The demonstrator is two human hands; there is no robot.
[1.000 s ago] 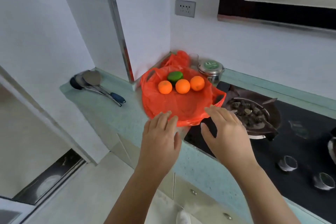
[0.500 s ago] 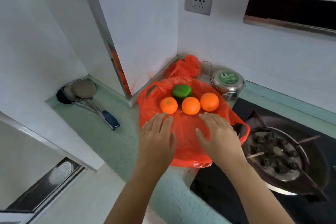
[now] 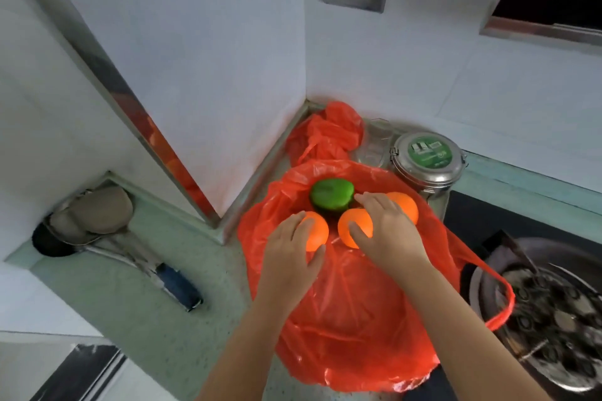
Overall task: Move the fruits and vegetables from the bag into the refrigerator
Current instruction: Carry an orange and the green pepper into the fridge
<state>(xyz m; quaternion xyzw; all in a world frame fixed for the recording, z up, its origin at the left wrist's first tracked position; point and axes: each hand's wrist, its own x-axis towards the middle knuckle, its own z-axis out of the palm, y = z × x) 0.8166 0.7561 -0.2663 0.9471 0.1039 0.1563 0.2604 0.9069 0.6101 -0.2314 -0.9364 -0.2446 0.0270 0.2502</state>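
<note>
Orange-red plastic, the bag [image 3: 355, 319], lay spread open on the pale green counter [image 3: 136, 312], its near edge hanging over the counter's front lip and its right handle loop draped onto the black stove [image 3: 469, 215] beside the burner [image 3: 553, 312]. Open counter lay to the bag's left as far as the ladles [image 3: 107, 231] by the wall; the corner walls closed in behind.

On the bag, the left hand [image 3: 288, 265] was cupped over the left orange [image 3: 315, 234], fingers curled across its top and thumb under its near side, partly closed but not clearly lifting. The right hand [image 3: 387, 234] rested spread on the middle orange [image 3: 353, 229], thumb on its front, fingers reaching past it toward the green pepper [image 3: 330, 194] and covering part of the right orange [image 3: 405, 205]. Whether it gripped firmly, I cannot tell.

Behind the bag sat a steel tin [image 3: 428, 161], just touching the plastic, a clear glass [image 3: 374, 146] and a second crumpled red bag [image 3: 329, 132] in the corner.
</note>
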